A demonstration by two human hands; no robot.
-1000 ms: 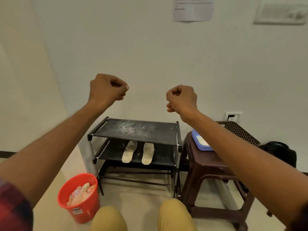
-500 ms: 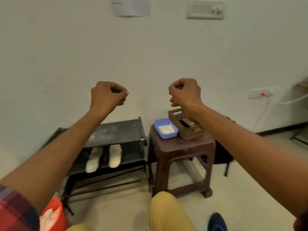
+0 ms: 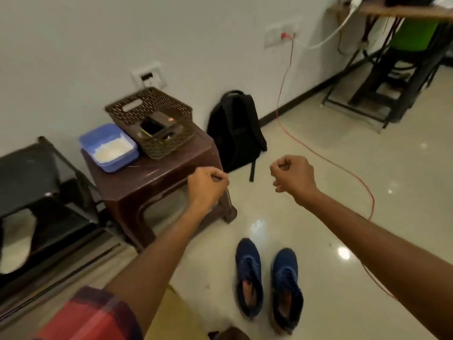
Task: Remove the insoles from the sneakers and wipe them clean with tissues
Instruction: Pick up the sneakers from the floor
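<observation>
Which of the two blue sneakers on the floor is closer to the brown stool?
The left sneaker: it lies on the side of the pair toward the stool; the right sneaker is farther out.

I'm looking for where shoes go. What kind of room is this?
Probably a room in a home or hostel, by the shoe corner: a black shoe rack against the wall, blue sneakers on the shiny floor, and a backpack leaning on the wall beside a brown stool.

Black backpack [image 3: 235, 128] beside brown stool [image 3: 157, 177]
</observation>
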